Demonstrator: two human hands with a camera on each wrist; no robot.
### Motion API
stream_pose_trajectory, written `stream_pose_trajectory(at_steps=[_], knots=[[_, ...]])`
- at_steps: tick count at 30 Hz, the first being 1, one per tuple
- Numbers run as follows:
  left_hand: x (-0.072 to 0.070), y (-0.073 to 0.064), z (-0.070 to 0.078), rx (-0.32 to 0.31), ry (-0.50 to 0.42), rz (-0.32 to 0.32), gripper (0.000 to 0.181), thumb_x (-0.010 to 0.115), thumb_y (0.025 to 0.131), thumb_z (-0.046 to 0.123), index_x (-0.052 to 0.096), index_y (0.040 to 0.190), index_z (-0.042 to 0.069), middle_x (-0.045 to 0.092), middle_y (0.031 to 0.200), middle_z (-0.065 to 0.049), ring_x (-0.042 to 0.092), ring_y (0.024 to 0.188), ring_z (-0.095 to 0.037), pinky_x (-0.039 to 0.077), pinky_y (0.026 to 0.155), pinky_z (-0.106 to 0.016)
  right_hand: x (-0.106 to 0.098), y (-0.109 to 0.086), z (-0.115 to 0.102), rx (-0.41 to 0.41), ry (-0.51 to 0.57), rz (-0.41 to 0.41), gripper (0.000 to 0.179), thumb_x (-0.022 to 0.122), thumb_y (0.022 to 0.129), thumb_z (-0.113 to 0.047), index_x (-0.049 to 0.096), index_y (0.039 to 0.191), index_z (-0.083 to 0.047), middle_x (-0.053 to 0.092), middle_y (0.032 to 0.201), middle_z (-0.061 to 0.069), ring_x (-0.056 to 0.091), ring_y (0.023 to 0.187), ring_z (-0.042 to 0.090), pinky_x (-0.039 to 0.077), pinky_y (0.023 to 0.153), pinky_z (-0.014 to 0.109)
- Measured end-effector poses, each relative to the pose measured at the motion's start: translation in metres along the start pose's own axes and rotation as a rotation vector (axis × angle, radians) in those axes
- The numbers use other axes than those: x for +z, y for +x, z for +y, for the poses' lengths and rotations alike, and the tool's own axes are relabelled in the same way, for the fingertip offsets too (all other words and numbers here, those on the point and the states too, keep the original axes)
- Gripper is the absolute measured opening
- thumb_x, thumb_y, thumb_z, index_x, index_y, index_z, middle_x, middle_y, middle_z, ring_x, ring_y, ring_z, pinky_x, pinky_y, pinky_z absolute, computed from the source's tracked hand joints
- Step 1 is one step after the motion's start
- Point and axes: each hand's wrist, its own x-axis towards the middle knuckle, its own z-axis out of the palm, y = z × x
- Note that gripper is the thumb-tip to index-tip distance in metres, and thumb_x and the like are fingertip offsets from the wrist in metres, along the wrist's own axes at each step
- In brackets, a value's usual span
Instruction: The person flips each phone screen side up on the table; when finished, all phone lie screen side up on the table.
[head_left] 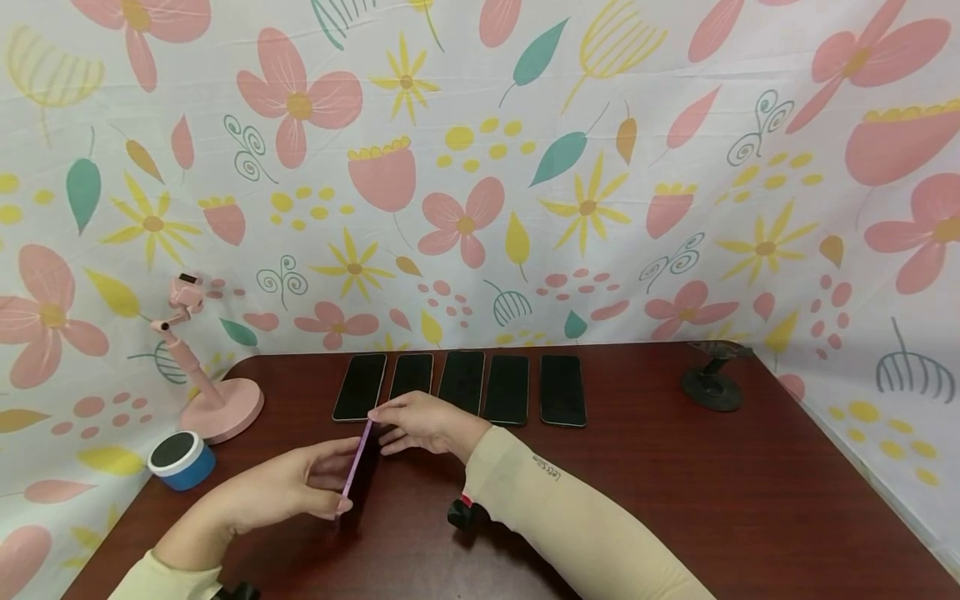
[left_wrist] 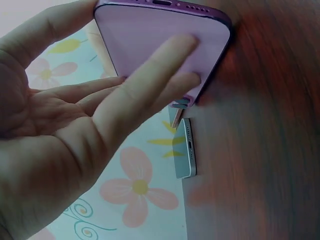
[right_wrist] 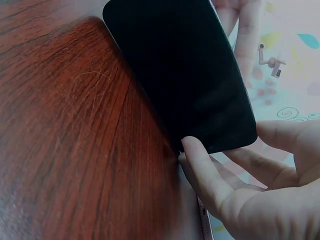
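A purple smartphone [head_left: 357,461] stands tilted on its long edge on or just over the table, between both hands. My left hand [head_left: 273,490] holds its near end, thumb by the near corner and fingers along the purple back [left_wrist: 145,37]. At the far end, my right hand [head_left: 427,423] pinches the phone, with fingertips on its edge and black screen [right_wrist: 175,75]. Behind the right hand lie several black-screened phones in a row, among them a leftmost phone [head_left: 360,387] and a rightmost phone [head_left: 562,390]. The right hand partly covers the middle ones.
On the dark wooden table [head_left: 675,492], a pink phone stand [head_left: 221,408] is at the left. A blue-and-white round container [head_left: 182,460] sits in front of it. A black stand [head_left: 712,387] is at the back right. Flowered cloth [head_left: 465,167] hangs behind the table.
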Motion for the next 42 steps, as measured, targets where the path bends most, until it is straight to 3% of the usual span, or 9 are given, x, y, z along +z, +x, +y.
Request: stream_pose_trajectory(at_steps=[6, 11, 22, 26, 31, 42], knots=[[-0.001, -0.002, -0.001, 0.007, -0.069, 0.003, 0.094, 0.073, 0.099, 0.011, 0.012, 0.167, -0.012, 0.033, 0.163, -0.045, 0.059, 0.14, -0.047, 0.064, 0.092, -0.036, 0.002, 0.0, 0.0, -0.003, -0.012, 0.024, 0.043, 0.062, 0.11, -0.026, 0.065, 0.137, 0.007, 0.064, 0.138, 0.026, 0.067, 0.13, 0.042, 0.057, 0.11, 0.052], [-0.005, -0.005, -0.004, 0.025, -0.113, -0.008, 0.093, 0.07, 0.1, 0.007, 0.007, 0.166, -0.014, 0.036, 0.159, -0.047, 0.067, 0.132, -0.032, 0.065, 0.091, -0.036, 0.003, -0.001, 0.003, 0.002, -0.047, 0.051, 0.044, 0.054, 0.113, -0.026, 0.065, 0.138, 0.008, 0.065, 0.138, 0.025, 0.066, 0.132, 0.042, 0.056, 0.111, 0.05], [-0.016, -0.011, -0.004, 0.006, -0.086, -0.036, 0.091, 0.065, 0.102, 0.005, 0.002, 0.166, -0.015, 0.039, 0.158, -0.046, 0.072, 0.122, -0.02, 0.065, 0.091, -0.037, 0.007, -0.005, 0.002, -0.024, -0.149, 0.066, 0.042, 0.048, 0.113, -0.016, 0.061, 0.144, 0.009, 0.059, 0.151, 0.028, 0.064, 0.135, 0.039, 0.057, 0.111, 0.043], [-0.019, -0.013, -0.007, -0.004, -0.029, -0.024, 0.091, 0.065, 0.1, 0.003, 0.003, 0.165, -0.017, 0.043, 0.154, -0.046, 0.073, 0.115, -0.017, 0.065, 0.088, -0.034, 0.01, -0.006, 0.003, -0.051, -0.207, 0.074, 0.042, 0.048, 0.113, -0.015, 0.061, 0.144, 0.009, 0.058, 0.153, 0.028, 0.063, 0.137, 0.039, 0.057, 0.111, 0.043], [-0.022, -0.013, -0.015, -0.031, 0.079, 0.008, 0.09, 0.067, 0.096, 0.003, 0.012, 0.164, -0.017, 0.054, 0.147, -0.037, 0.073, 0.104, -0.014, 0.061, 0.083, -0.026, 0.011, -0.006, 0.005, -0.065, -0.209, 0.096, 0.039, 0.05, 0.112, -0.013, 0.063, 0.141, 0.01, 0.059, 0.151, 0.028, 0.061, 0.138, 0.042, 0.055, 0.113, 0.048], [-0.019, -0.009, -0.022, -0.062, 0.144, 0.016, 0.092, 0.073, 0.094, 0.003, 0.016, 0.164, -0.017, 0.061, 0.144, -0.032, 0.072, 0.1, -0.023, 0.059, 0.077, -0.024, 0.01, -0.006, 0.003, -0.052, -0.245, 0.086, 0.035, 0.057, 0.109, -0.007, 0.065, 0.138, 0.01, 0.062, 0.143, 0.027, 0.066, 0.132, 0.042, 0.06, 0.105, 0.047]])
